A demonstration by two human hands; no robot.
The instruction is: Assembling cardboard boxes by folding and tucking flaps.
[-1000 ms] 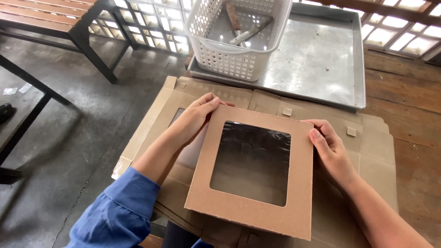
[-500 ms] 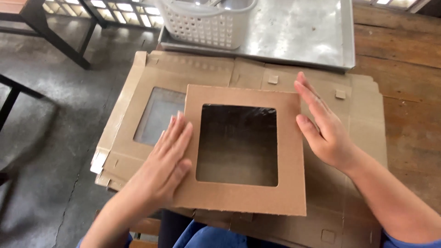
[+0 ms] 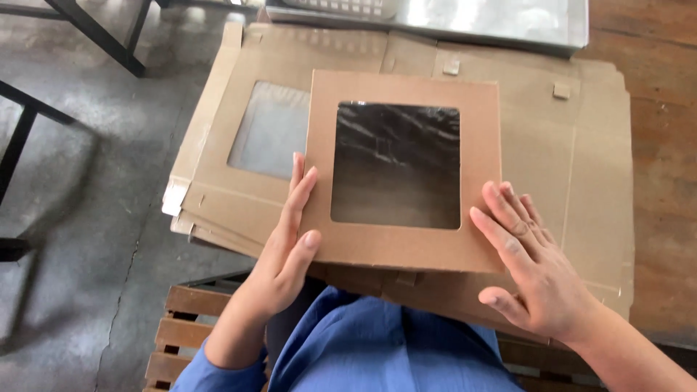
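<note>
A brown cardboard box lid with a clear plastic window (image 3: pixel 406 247) lies on top of a stack of flat cardboard box blanks (image 3: pixel 566 167). My left hand (image 3: pixel 290 239) presses flat against the lid's left edge, thumb on its near left corner. My right hand (image 3: pixel 534 268) lies flat with spread fingers at the lid's near right corner, partly on the blank beneath. Neither hand grips anything. Another windowed blank (image 3: pixel 268 131) shows at the left of the stack.
A metal tray (image 3: pixel 501 18) with a white plastic basket (image 3: pixel 348 6) stands at the far edge of the wooden table (image 3: pixel 664 181). Grey concrete floor (image 3: pixel 80 218) and dark table legs (image 3: pixel 102 33) lie to the left. A slatted wooden seat (image 3: pixel 181 334) is below me.
The view has tilted down and closer. Both hands slid back toward me along the lid's sides, from its upper and middle edges to its near corners.
</note>
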